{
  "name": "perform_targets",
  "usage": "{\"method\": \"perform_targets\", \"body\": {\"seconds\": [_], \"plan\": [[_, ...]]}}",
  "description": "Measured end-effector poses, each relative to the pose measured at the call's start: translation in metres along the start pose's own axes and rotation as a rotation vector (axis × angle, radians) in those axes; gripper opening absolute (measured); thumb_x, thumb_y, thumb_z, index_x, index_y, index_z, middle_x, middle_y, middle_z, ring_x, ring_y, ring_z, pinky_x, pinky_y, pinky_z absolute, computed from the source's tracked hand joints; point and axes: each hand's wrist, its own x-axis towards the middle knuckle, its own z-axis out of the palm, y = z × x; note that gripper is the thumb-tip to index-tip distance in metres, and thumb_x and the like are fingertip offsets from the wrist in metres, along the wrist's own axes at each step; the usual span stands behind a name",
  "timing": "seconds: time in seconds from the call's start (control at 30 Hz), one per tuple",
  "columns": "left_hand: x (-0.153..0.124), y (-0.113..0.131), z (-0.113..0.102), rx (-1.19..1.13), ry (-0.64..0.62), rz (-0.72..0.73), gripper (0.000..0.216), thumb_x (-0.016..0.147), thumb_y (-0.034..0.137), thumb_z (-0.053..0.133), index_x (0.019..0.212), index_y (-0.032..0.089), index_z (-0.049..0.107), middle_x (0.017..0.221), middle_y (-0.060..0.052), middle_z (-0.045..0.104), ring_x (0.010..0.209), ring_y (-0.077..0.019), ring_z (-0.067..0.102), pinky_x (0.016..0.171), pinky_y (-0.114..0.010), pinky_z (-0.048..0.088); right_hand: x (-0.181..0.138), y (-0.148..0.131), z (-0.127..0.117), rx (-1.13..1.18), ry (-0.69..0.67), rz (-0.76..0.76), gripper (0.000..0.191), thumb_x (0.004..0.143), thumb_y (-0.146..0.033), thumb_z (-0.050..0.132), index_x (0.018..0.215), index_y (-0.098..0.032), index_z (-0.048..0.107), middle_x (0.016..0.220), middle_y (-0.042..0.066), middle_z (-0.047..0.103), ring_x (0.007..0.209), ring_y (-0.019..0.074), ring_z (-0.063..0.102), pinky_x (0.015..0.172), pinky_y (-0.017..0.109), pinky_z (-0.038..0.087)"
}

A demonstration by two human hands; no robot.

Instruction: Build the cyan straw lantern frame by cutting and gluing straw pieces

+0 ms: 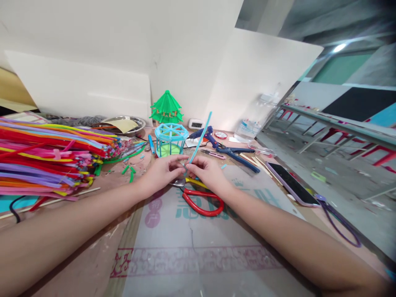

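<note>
Fuzzy, multicoloured pipe cleaners lie heaped left of the fingers; a spoked, octagonal light-blue cage stands just beyond them; scissors with red looped handles lie just under them; a slim, straight light-blue stem slants up, pinched low by the right hand; the left hand brings thumb and forefinger close beside it, grip unclear.

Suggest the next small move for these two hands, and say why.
Probably bend or shape the lower end of the light blue strip with the left hand while the right hand steadies it. Both hands' fingertips come together at that end, and the rest sticks up straight. The red-handled scissors lie unheld, so cutting seems less immediate.
</note>
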Motion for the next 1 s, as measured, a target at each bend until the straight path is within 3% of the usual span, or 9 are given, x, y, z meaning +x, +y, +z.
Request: {"method": "perform_targets", "body": {"seconds": [0.13,0.37,0.67,0.87,1.0], "plan": [[-0.0006,0.0045,-0.0015,0.020,0.005,0.008,0.045,0.088,0.038,0.049,0.126,0.015,0.055,0.093,-0.007,0.071,0.081,-0.0195,0.067,0.070,-0.027,0.051,0.0016,0.0023,-0.0058,0.022,0.076,0.013,0.023,0.076,-0.039,0.063,0.073,-0.017,0.058,0.062,-0.003,0.058,0.057,0.0117,0.056,0.061,0.026,0.047],[0.0015,0.0039,-0.0034,0.107,-0.043,-0.043,0.038,0.086,0.046,0.051,0.088,0.015,0.072,0.082,-0.005,0.072,0.073,-0.0184,0.064,0.065,-0.025,0.048,0.0026,0.0056,-0.0070,0.080,0.067,-0.002,0.022,0.075,-0.037,0.066,0.075,-0.016,0.062,0.062,-0.002,0.061,0.058,0.0116,0.058,0.061,0.026,0.048],[0.0045,-0.0018,-0.0029,0.168,-0.110,0.002,0.033,0.086,0.041,0.051,0.082,0.014,0.070,0.075,-0.003,0.069,0.067,-0.0150,0.060,0.061,-0.023,0.044,0.0014,0.0010,-0.0037,0.328,0.010,0.069,0.025,0.068,-0.036,0.072,0.081,-0.016,0.067,0.060,-0.002,0.065,0.056,0.0116,0.063,0.061,0.026,0.054],[0.0042,-0.0004,-0.0024,0.181,-0.118,0.010,0.034,0.087,0.042,0.050,0.084,0.014,0.070,0.076,-0.003,0.069,0.069,-0.0153,0.061,0.061,-0.022,0.045,0.0024,0.0032,-0.0033,0.345,0.019,0.064,0.023,0.067,-0.035,0.074,0.077,-0.015,0.067,0.061,-0.002,0.066,0.055,0.0114,0.063,0.062,0.026,0.054],[0.0028,0.0020,-0.0015,0.141,-0.115,-0.032,0.032,0.084,0.042,0.054,0.083,0.014,0.070,0.073,-0.003,0.070,0.065,-0.0151,0.062,0.059,-0.022,0.046,0.0024,0.0028,-0.0036,0.306,0.009,0.052,0.025,0.068,-0.035,0.073,0.084,-0.016,0.068,0.061,-0.003,0.065,0.056,0.0112,0.061,0.062,0.026,0.053]]}}
